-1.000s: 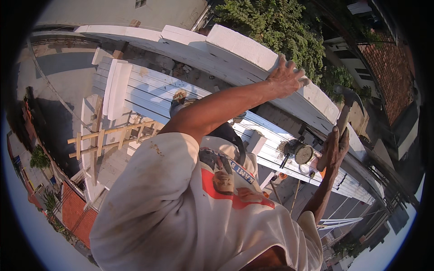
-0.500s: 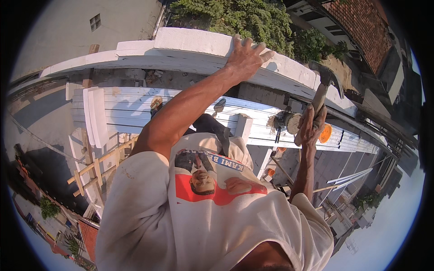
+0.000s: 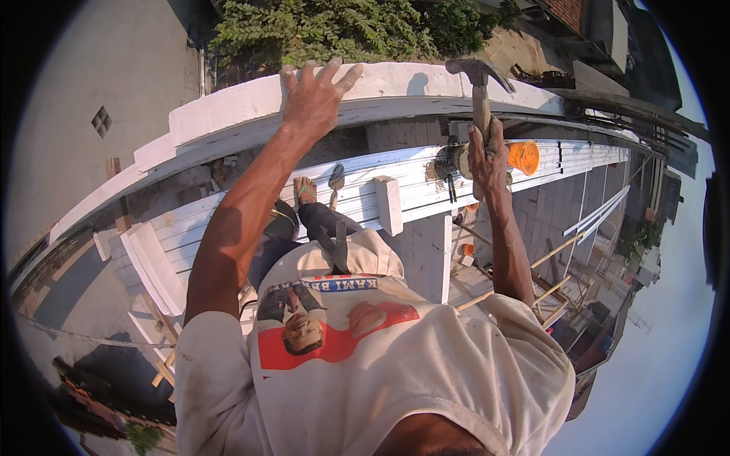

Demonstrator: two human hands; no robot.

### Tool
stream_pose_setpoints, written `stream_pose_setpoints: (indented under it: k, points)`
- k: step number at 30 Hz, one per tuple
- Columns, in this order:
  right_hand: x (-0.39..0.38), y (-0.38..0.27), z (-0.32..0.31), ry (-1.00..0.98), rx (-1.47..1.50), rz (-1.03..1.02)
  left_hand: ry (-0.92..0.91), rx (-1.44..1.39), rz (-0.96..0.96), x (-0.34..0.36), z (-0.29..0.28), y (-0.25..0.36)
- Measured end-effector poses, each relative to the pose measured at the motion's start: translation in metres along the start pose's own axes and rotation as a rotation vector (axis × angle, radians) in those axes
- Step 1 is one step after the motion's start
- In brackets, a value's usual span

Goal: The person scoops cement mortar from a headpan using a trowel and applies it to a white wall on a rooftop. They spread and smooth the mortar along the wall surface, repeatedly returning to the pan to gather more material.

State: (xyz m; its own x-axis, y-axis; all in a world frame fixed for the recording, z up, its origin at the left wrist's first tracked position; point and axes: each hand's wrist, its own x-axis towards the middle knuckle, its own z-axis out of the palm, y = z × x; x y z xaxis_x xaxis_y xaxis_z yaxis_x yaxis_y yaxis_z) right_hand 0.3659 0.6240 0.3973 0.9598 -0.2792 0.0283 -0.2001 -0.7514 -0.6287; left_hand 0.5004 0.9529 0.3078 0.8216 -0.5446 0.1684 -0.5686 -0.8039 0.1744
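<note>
My left hand (image 3: 312, 102) lies with spread fingers over the top edge of a wall of white blocks (image 3: 220, 114). Fingers of my right hand (image 3: 490, 159) wrap around the wooden handle of a claw hammer (image 3: 481, 102). The hammer points away from me, its metal head over the wall's top, to the right of my left hand. Whether the head touches the block I cannot tell. A shadow falls on the block between my left hand and the hammer.
Beneath me runs a platform of pale metal planks (image 3: 426, 178). On it are an orange bucket (image 3: 525, 157), a trowel (image 3: 337, 178), an upright white block (image 3: 388, 205) and long white blocks (image 3: 152, 262). My sandalled foot (image 3: 306, 190) stands there. Leafy bushes (image 3: 319, 34) grow beyond the wall.
My view has shifted, so the scene sits differently. The hammer has come left and its head now shows sharply above the wall. My left hand still rests on the same block.
</note>
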Motion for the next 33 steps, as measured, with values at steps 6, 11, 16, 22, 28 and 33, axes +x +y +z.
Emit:
stream_pose_setpoints:
  k: [6, 11, 16, 22, 28, 33]
  points:
    - [0.002, -0.036, 0.003, -0.108, -0.035, 0.126, 0.006, 0.004, -0.020, -0.003, 0.000, -0.009]
    - [0.024, -0.047, 0.000, -0.296, -0.163, 0.259, -0.016, -0.005, -0.054, 0.001, -0.004, 0.001]
    - [0.058, -0.165, 0.037, -0.390, 0.279, 0.037, -0.146, -0.069, -0.123, -0.006, -0.017, -0.001]
    - [0.156, -0.320, 0.165, -0.579, -0.152, -0.727, -0.170, -0.147, -0.152, -0.002, -0.026, 0.003]
    - [0.181, -0.424, 0.285, -0.872, -0.668, -1.512, 0.002, -0.108, -0.113, 0.007, -0.015, 0.016]
    - [0.121, -0.461, 0.337, -1.074, -0.710, -1.549, -0.019, -0.095, -0.139, 0.000, -0.019, 0.011]
